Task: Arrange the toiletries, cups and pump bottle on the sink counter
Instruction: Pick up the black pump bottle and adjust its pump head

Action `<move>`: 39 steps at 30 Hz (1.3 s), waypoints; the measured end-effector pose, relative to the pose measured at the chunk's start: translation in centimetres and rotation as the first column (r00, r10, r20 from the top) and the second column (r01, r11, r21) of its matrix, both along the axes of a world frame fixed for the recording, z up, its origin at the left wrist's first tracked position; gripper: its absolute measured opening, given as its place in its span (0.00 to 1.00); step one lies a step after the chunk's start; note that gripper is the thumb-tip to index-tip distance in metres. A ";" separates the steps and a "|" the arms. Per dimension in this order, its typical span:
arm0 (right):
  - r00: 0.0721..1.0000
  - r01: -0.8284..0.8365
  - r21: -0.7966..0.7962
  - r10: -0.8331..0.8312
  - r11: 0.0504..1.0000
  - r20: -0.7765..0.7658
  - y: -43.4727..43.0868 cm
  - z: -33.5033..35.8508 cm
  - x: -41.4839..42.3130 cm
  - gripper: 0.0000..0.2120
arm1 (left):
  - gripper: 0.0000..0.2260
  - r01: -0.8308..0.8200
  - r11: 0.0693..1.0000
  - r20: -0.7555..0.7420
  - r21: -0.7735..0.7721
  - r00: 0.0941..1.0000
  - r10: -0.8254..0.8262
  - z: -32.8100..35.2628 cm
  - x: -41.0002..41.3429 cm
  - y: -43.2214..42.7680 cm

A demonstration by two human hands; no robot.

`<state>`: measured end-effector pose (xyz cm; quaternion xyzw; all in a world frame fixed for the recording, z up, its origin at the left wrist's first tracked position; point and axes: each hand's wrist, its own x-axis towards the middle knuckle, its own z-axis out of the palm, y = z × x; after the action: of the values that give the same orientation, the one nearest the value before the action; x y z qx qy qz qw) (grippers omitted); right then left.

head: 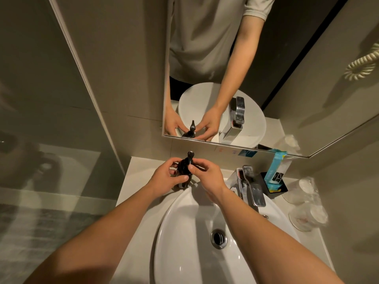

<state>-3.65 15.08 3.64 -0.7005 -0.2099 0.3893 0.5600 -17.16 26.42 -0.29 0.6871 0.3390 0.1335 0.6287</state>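
Head view: pump bottle [183, 167] between both hands, left [167, 177] and right [207, 175].

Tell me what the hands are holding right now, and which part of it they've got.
Both hold the dark pump bottle: the left hand wraps its body, the right hand pinches near the collar under the pump head.

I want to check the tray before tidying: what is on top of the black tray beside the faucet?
On the black tray stands a blue and white packet, leaning against the wall. The packet covers part of the tray, so smaller items behind it cannot be seen.
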 end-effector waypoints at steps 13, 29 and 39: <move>0.937 0.266 -0.039 -0.268 0.963 -0.225 0.5 -2.7 -1.4 0.13 | 0.24 0.012 0.999 0.011 -0.039 1.000 -0.011 -1.2 0.2 0.1; 0.938 0.287 -0.108 -0.302 0.952 -0.171 0.9 -3.5 0.3 0.08 | 0.25 0.013 0.999 0.035 -0.052 0.999 -0.011 -1.5 1.7 0.0; 0.940 0.291 -0.110 -0.306 0.950 -0.154 1.3 -3.4 0.7 0.09 | 0.24 0.005 0.997 0.058 -0.071 0.998 -0.001 -1.3 2.2 -0.2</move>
<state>-2.91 16.37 0.25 -0.7119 -0.0359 0.3668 0.5978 -14.97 26.19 -1.59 0.6607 0.3240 0.1402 0.6625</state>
